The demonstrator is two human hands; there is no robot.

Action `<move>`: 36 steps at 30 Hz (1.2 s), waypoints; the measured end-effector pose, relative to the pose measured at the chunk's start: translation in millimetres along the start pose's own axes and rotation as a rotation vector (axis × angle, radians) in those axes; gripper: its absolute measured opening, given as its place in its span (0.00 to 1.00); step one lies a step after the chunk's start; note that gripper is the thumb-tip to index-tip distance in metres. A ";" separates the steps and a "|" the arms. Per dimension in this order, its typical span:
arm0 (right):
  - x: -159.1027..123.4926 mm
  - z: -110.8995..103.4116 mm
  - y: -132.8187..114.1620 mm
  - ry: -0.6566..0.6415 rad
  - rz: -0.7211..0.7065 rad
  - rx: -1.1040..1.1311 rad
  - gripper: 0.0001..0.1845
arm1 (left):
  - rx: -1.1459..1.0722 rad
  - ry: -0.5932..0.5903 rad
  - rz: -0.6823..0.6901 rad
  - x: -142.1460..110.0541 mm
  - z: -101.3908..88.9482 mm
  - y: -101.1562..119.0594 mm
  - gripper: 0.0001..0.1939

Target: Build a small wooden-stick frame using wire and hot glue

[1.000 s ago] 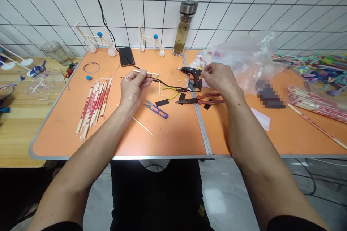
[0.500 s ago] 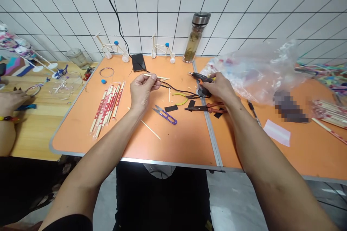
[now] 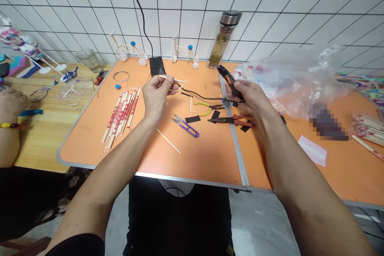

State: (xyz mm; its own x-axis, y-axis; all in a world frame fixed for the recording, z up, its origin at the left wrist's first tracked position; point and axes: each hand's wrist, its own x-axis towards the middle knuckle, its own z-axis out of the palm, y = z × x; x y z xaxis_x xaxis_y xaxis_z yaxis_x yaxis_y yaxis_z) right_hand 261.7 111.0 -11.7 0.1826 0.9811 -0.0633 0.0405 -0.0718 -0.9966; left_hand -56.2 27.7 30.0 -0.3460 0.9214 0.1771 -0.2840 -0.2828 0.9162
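One glue gun (image 3: 230,82) in right hand (image 3: 250,98), sticks (image 3: 170,79) in left hand (image 3: 156,97)

Nothing readable from my side. Just left of the left hand (image 3: 156,96), the paper-wrapped chopsticks (image 3: 120,118) carry red print, too small and blurred to make out. Far off to the right of the right hand (image 3: 249,98), a second bundle of wrapped chopsticks (image 3: 367,134) has the same illegible red print. Also right of that hand, a pixelated patch (image 3: 328,127) hides whatever is there. No legible labels, brands or numbers.
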 end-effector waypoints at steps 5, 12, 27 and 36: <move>-8.2 1.4 -6.4 -0.122 0.044 0.192 0.10 | 0.034 0.038 0.024 3.0 -1.1 2.0 0.16; -41.5 21.3 -24.3 -0.261 0.009 0.270 0.15 | 0.072 0.018 0.071 1.4 -1.7 4.4 0.15; -114.4 47.0 -41.5 -0.042 -0.790 -0.539 0.26 | 0.213 -0.049 0.363 4.5 -7.7 -7.1 0.14; -121.1 55.6 -36.2 0.043 -0.937 -0.750 0.30 | 0.236 -0.073 0.468 4.5 -7.9 -13.7 0.18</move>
State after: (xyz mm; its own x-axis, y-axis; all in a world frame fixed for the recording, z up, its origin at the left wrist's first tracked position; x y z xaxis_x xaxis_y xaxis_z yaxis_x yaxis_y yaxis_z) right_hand 183.5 4.8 29.1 -0.1912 0.7018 0.6862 0.7342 0.5663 -0.3746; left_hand -60.8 33.6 15.4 -0.3221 0.7293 0.6037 0.0983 -0.6085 0.7875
